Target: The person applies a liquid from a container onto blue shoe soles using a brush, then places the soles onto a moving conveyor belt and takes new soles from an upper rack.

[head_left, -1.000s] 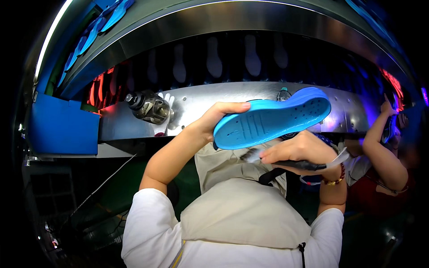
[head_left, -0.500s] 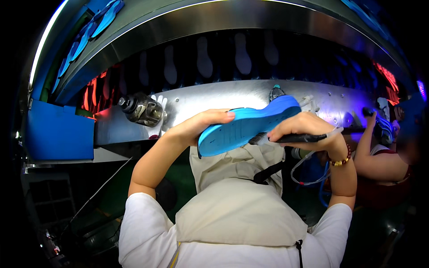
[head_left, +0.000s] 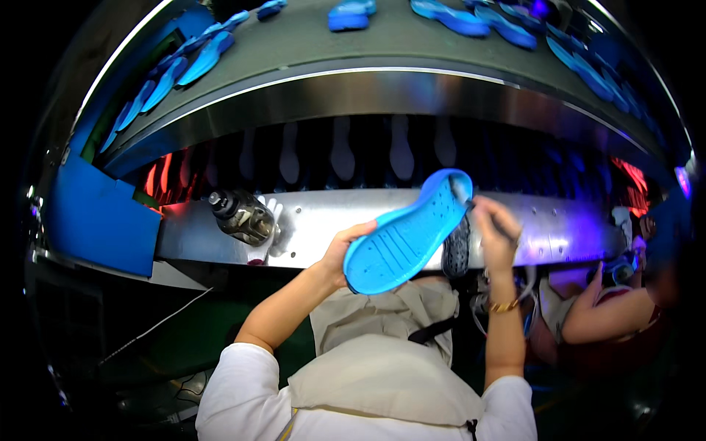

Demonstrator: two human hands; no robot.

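A bright blue shoe sole [head_left: 401,246] is held up, tilted, its inner face with grooves and small holes toward me. My left hand [head_left: 344,253] is closed on its lower left edge, thumb on top. My right hand [head_left: 498,224], slightly blurred, is closed around a brush with a dark handle. The brush tip [head_left: 462,190] meets the inside of the sole's upper right end. A pale tube trails down past my right wrist. Just beneath the sole, a black perforated sole-shaped piece [head_left: 456,251] rests at the front edge of the metal ledge.
Left on the metal ledge [head_left: 312,228] stands a dark bottle [head_left: 244,219] beside a white glove [head_left: 273,214]. Above is a green conveyor belt [head_left: 294,45] with several blue soles [head_left: 353,16]. Grey sole shapes [head_left: 342,147] show in the dark opening. A co-worker's arm [head_left: 607,312] is at right.
The sole has swung more upright, its inner face turned toward me. My right hand has moved the brush up to the sole's far end. The view has tilted up, showing more of the belt.
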